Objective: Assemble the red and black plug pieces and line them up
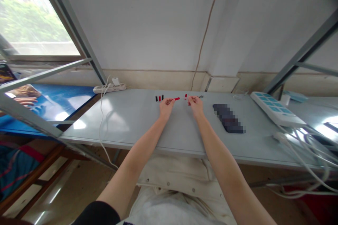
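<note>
My left hand [166,104] is closed around a slim red stick [176,98], shaped like a pen barrel, whose end points right. Beside that hand, on its far left, stand small black and red cylinders [159,98], which look like caps. My right hand [194,102] has its fingers pinched together just to the right of the stick. A tiny red bit shows at its fingertips, too small to name. Another short red piece [186,95] lies on the desk behind it. Past the right hand sits a little cluster of small greyish parts [201,96].
The grey desk [137,126] runs along the wall. A dark, pixelated flat object [229,119] lies to the right. Farther right are a large white power strip [277,109] and tangled cables [311,161]. At the left end, another power strip [109,88] trails a white cord [100,123].
</note>
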Motion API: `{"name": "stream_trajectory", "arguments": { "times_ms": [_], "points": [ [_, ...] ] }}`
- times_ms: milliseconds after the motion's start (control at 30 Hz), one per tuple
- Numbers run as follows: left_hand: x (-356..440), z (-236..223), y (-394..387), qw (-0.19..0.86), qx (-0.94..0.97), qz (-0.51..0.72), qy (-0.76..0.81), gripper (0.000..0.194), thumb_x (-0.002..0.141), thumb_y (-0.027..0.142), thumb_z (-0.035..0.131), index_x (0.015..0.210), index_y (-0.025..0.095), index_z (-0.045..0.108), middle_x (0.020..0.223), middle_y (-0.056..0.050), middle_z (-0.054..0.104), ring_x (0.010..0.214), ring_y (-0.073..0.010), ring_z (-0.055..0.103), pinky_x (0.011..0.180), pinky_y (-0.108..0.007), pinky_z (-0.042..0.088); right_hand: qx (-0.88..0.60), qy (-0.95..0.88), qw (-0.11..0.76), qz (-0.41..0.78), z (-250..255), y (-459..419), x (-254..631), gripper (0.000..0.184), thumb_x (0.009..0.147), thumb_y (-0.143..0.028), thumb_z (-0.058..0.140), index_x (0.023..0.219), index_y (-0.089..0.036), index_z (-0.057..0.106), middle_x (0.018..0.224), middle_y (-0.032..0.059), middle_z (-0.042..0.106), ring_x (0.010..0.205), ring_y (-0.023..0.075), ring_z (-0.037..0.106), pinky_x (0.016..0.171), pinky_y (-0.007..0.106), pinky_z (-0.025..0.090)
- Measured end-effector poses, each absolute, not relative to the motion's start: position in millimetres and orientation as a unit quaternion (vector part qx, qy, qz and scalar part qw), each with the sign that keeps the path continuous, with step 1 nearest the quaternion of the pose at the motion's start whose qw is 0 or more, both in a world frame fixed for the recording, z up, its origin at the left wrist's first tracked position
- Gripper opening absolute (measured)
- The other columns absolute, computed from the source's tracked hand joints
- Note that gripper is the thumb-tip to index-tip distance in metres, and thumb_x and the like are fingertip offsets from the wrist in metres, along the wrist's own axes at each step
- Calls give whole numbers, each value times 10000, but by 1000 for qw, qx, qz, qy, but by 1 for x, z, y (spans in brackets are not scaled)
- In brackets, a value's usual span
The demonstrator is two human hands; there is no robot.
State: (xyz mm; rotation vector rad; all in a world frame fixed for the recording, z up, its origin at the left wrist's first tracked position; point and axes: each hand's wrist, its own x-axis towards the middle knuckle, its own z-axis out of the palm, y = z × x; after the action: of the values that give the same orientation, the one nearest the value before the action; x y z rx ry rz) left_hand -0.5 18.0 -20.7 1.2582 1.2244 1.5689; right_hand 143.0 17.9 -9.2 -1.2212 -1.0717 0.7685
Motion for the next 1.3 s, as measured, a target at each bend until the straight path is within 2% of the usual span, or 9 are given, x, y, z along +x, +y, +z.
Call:
{"name": "stream_trajectory", "arguments": {
  "times_ms": [300,467,567,733,900,1133,1300],
  "points": [
    [-1,-17,16,395,483,632,460,193,684,276,580,810,130,589,740,-58,640,669,-114,579,560,-223,456,-497,-489,611,375,-10,17,144,329,630,-481,551,729,-173,489,559,-45,486,498,76,443,543,239,390],
    [3,-10,9,444,519,584,438,361,733,267,536,1075,153,551,905,-84,652,620,-100,578,499,-205,427,-469,-465,631,408,-10,18,144,299,627,-438,578,728,-169,496,554,-54,489,484,64,444,529,225,392],
    [5,-11,7,457,575,533,421,396,741,248,526,1129,171,535,999,-92,632,633,-97,578,481,-192,411,-455,-444,645,424,-10,18,143,305,607,-429,609,729,-170,505,556,-53,506,481,61,454,521,222,395],
    [6,-19,9,400,644,507,410,490,738,231,529,1222,227,453,1136,-87,560,694,-94,574,518,-193,434,-440,-426,650,449,-9,17,140,342,543,-445,672,697,-181,517,544,-41,541,475,69,473,520,230,408],
    [6,-22,10,335,685,515,390,562,730,206,530,1270,270,386,1317,-98,379,809,-116,579,471,-158,410,-427,-415,660,457,-10,17,139,340,533,-437,691,699,-187,530,587,-16,594,510,85,515,556,247,429],
    [7,-21,7,322,702,503,388,645,734,185,523,1322,296,281,1336,-103,348,882,-147,579,475,-157,416,-417,-422,648,478,-12,16,139,321,555,-414,686,715,-184,529,602,-13,603,522,86,525,583,256,432],
    [7,-25,7,274,732,497,377,665,734,137,488,1336,280,242,1344,-106,335,900,-142,572,501,-170,421,-417,-425,646,478,-11,15,139,322,560,-423,678,712,-186,521,608,-13,600,523,86,520,580,258,425]
  ]
}}
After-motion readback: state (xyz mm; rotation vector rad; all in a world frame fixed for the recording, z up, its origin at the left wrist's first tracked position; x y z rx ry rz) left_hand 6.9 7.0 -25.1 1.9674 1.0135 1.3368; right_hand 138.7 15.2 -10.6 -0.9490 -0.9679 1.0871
